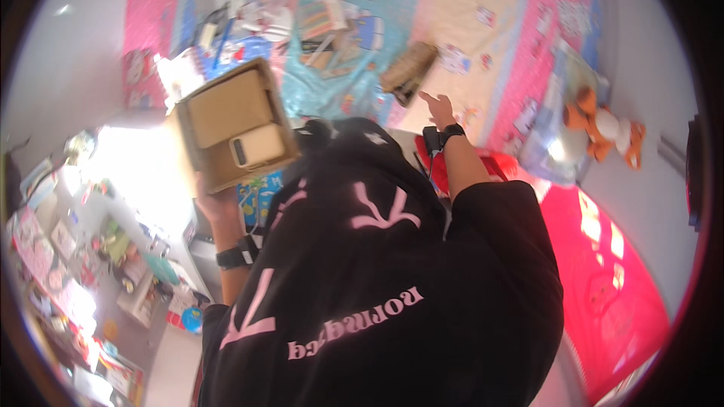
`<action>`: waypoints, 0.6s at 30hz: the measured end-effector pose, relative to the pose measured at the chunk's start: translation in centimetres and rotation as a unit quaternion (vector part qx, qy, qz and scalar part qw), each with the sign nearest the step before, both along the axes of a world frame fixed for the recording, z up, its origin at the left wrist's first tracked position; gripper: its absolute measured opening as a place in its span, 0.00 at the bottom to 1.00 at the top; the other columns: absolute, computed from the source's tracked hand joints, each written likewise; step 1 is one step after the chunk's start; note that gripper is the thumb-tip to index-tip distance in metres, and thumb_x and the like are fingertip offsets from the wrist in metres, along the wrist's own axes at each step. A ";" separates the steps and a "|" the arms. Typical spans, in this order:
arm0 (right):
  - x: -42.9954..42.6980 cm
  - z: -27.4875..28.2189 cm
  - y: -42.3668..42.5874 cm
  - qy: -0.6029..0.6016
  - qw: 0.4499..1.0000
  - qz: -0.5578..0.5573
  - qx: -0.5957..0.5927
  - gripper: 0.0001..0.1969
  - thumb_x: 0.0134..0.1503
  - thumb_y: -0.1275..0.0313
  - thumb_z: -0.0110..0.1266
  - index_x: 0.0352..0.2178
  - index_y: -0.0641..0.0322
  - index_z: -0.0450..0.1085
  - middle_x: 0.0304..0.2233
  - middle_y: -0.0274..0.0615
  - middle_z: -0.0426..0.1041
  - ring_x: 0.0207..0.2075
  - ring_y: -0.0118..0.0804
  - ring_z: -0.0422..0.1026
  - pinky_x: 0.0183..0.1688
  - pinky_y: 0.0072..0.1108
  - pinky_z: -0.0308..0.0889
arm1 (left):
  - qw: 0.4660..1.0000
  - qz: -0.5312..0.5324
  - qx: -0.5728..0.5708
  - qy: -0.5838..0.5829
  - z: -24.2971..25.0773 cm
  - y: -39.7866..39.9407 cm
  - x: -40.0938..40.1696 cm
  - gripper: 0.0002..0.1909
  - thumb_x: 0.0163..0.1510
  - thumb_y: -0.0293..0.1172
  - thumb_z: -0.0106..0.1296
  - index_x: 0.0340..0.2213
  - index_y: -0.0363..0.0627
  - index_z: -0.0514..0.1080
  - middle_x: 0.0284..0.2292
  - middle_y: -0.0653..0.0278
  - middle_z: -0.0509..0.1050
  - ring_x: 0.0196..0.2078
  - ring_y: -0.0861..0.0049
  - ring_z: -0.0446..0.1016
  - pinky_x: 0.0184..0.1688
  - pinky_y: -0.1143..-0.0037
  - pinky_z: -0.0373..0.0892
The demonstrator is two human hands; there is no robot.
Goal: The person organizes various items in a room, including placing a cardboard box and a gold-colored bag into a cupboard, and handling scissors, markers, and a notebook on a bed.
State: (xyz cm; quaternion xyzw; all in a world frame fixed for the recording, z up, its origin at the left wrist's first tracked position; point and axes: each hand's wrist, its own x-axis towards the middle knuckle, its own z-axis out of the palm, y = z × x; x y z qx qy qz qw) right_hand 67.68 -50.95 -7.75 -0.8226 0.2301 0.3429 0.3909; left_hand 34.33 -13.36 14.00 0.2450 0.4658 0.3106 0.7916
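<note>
My left hand [214, 202] grips the lower edge of an uncovered cardboard box [226, 116], which is tilted towards me. Inside the box lies a cream, phone-shaped object [264, 146] with a dark strip at one end. On the right, my right hand [440, 109] is empty, with the index finger stretched out. Just beyond its fingertips rests a brown pouch-like item [412, 70] on the patterned cloth [464, 5]; I cannot tell whether finger and pouch touch. Each wrist wears a black strap.
Papers, pens and small items [226, 17] lie scattered at the far left of the cloth, with a striped stack [318, 18] beside them. A clear plastic bag [557, 124] and an orange-and-white plush toy [608, 125] are at the right. Red fabric [611, 294] spreads below.
</note>
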 end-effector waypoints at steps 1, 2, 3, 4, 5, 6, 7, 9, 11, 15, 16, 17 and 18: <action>0.6 -1.4 1.9 -0.006 0.999 0.029 -0.029 0.46 0.37 0.47 0.62 0.49 0.75 0.58 0.37 0.52 0.70 0.33 0.41 0.70 0.29 0.31 0.67 | 1.000 0.024 0.006 0.015 0.3 -0.5 -0.3 0.21 0.56 0.38 0.40 0.47 0.38 0.62 0.44 0.56 0.68 0.48 0.63 0.66 0.51 0.63 0.61; 1.5 -2.7 3.5 0.043 0.998 0.050 -0.018 0.43 0.39 0.48 0.61 0.48 0.73 0.60 0.35 0.52 0.71 0.32 0.41 0.71 0.30 0.31 0.67 | 0.999 0.040 0.006 0.017 0.7 -0.8 -0.6 0.21 0.56 0.38 0.40 0.47 0.37 0.62 0.44 0.56 0.68 0.48 0.63 0.65 0.51 0.63 0.61; 2.3 -3.7 5.0 0.097 0.992 0.081 -0.012 0.40 0.41 0.49 0.60 0.47 0.70 0.61 0.32 0.53 0.73 0.32 0.42 0.71 0.31 0.30 0.67 | 0.998 0.066 0.003 0.024 1.2 -1.7 -1.2 0.20 0.56 0.38 0.40 0.46 0.37 0.62 0.44 0.55 0.67 0.48 0.63 0.65 0.51 0.63 0.60; 2.9 -6.3 4.4 0.039 0.976 0.209 0.047 0.29 0.48 0.52 0.54 0.46 0.61 0.64 0.30 0.53 0.73 0.31 0.46 0.72 0.34 0.30 0.66 | 0.996 0.087 -0.015 0.031 1.7 -1.9 -1.5 0.20 0.56 0.37 0.40 0.46 0.36 0.62 0.44 0.55 0.67 0.48 0.64 0.65 0.52 0.64 0.60; 3.0 -10.3 1.6 -0.046 0.955 0.284 0.070 0.22 0.52 0.54 0.49 0.45 0.53 0.65 0.31 0.54 0.73 0.32 0.49 0.72 0.36 0.31 0.65 | 0.995 0.089 -0.040 0.028 1.7 -0.7 -0.9 0.20 0.56 0.37 0.41 0.46 0.36 0.62 0.44 0.55 0.68 0.48 0.64 0.65 0.52 0.64 0.60; 3.0 -9.8 4.8 0.075 0.974 0.194 0.092 0.26 0.51 0.51 0.48 0.41 0.63 0.66 0.31 0.51 0.73 0.31 0.43 0.72 0.34 0.29 0.67 | 0.993 0.115 -0.031 0.024 2.1 -2.5 -2.1 0.20 0.56 0.37 0.41 0.46 0.36 0.62 0.45 0.56 0.68 0.49 0.64 0.65 0.52 0.65 0.60; 3.5 -8.5 8.0 0.181 0.975 0.097 0.086 0.30 0.51 0.48 0.48 0.37 0.72 0.68 0.31 0.47 0.73 0.30 0.36 0.73 0.32 0.26 0.68 | 0.989 0.148 -0.019 0.019 2.8 -4.6 -3.3 0.20 0.55 0.36 0.41 0.47 0.35 0.62 0.45 0.56 0.68 0.49 0.64 0.65 0.52 0.65 0.60; 6.4 -15.4 2.2 0.241 0.968 0.069 -0.025 0.19 0.59 0.58 0.36 0.49 0.49 0.61 0.39 0.53 0.72 0.39 0.50 0.71 0.39 0.33 0.65 | 0.988 0.151 -0.042 0.014 2.3 -2.1 -1.7 0.21 0.55 0.35 0.41 0.48 0.36 0.60 0.45 0.56 0.68 0.50 0.65 0.65 0.52 0.66 0.60; 7.5 -16.2 3.3 0.180 0.940 0.243 -0.160 0.19 0.58 0.62 0.37 0.47 0.56 0.63 0.37 0.55 0.72 0.41 0.50 0.71 0.42 0.35 0.65 | 0.979 0.192 -0.040 0.051 2.6 -3.4 -2.8 0.22 0.55 0.35 0.41 0.49 0.36 0.60 0.46 0.57 0.67 0.50 0.66 0.65 0.52 0.67 0.60; 9.9 -16.9 4.1 0.195 0.921 0.298 -0.156 0.15 0.55 0.64 0.39 0.40 0.61 0.63 0.31 0.54 0.70 0.31 0.49 0.70 0.32 0.34 0.66 | 0.973 0.224 -0.039 0.043 2.6 -5.4 -2.2 0.23 0.54 0.34 0.43 0.50 0.37 0.59 0.46 0.58 0.67 0.50 0.68 0.65 0.53 0.69 0.60; 11.0 -16.6 4.2 0.206 0.926 0.287 -0.132 0.14 0.54 0.65 0.39 0.38 0.62 0.63 0.29 0.53 0.70 0.28 0.49 0.70 0.30 0.34 0.66 | 0.970 0.235 -0.048 0.049 2.4 -5.5 -2.2 0.23 0.54 0.35 0.43 0.49 0.37 0.60 0.45 0.58 0.68 0.49 0.69 0.66 0.52 0.70 0.60; 11.8 -16.4 4.1 0.223 0.929 0.275 -0.105 0.13 0.53 0.66 0.40 0.36 0.63 0.63 0.28 0.53 0.69 0.26 0.49 0.70 0.27 0.33 0.66 | 0.964 0.258 -0.044 0.048 2.1 -5.9 -2.6 0.23 0.54 0.35 0.43 0.49 0.37 0.60 0.45 0.58 0.68 0.49 0.69 0.66 0.52 0.70 0.60; 12.4 -16.2 3.9 0.245 0.931 0.260 -0.075 0.13 0.52 0.66 0.40 0.34 0.65 0.63 0.26 0.53 0.69 0.23 0.48 0.69 0.25 0.33 0.67 | 0.963 0.261 -0.054 0.042 1.8 -6.3 -2.8 0.23 0.54 0.35 0.44 0.49 0.37 0.60 0.45 0.58 0.68 0.49 0.69 0.66 0.52 0.71 0.60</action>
